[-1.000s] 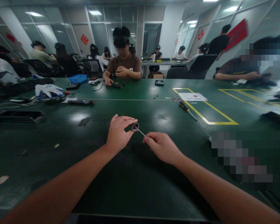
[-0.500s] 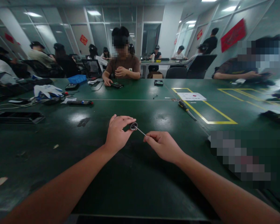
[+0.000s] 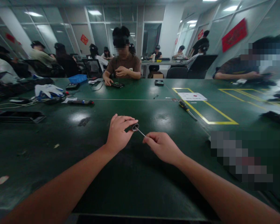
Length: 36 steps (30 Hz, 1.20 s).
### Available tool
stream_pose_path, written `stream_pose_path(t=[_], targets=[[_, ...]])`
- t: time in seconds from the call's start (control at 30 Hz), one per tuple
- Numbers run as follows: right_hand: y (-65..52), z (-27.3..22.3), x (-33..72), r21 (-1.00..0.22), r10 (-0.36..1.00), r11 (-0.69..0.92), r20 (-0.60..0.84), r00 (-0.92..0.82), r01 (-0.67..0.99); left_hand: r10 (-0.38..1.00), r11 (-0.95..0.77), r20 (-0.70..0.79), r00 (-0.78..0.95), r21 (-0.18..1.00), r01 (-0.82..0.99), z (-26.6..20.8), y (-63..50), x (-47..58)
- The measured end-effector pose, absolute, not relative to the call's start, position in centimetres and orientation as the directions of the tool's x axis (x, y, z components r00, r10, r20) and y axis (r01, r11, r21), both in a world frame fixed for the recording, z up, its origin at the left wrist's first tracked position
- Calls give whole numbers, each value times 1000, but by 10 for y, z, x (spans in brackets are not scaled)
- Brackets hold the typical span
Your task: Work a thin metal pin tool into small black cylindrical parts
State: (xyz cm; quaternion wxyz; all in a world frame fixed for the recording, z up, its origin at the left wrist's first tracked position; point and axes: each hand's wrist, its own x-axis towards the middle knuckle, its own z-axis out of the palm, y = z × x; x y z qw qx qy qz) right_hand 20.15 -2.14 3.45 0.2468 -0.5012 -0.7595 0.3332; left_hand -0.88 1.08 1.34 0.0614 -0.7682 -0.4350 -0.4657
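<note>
Between the thumb and fingers of my left hand (image 3: pixel 119 132) is a small round metal ring-like part (image 3: pixel 135 127), with its dark hollow side turned toward me. My right hand (image 3: pixel 160 145) is closed in a pinch on a thin metal rod (image 3: pixel 141 132). The rod's far tip reaches into the hollow of the round part; whether it touches the inside I cannot tell. Both hands are held above the green table (image 3: pixel 135 193). The rod's other end is hidden in my right hand.
A yellow-black screwdriver (image 3: pixel 188 110) lies right of my hands, by a paper sheet (image 3: pixel 192 96). Leftward are a dark pen-shaped tool (image 3: pixel 80 102), white gloves (image 3: pixel 48 91), a blue bin (image 3: pixel 77 79) and a black tray (image 3: pixel 17 116). A person (image 3: pixel 123 65) sits opposite.
The round part has tilted slightly and shifted a little to the right with my left hand. The rod stays in its hollow, and my right hand has barely moved.
</note>
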Motion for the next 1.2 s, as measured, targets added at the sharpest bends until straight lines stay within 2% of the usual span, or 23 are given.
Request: stream_pose_path(t=[0.23, 0.87, 1.2], targets=[[-16, 36, 210, -721, 885, 397, 137, -445, 569, 627, -602, 762, 163, 341, 722, 12, 14, -12], [-20, 39, 205, -704, 918, 329, 82, -389, 629, 606, -612, 774, 185, 304, 730, 14, 12, -10], [-23, 32, 198, -791, 928, 219, -12, -372, 571, 594, -628, 772, 225, 270, 730, 14, 12, -9]])
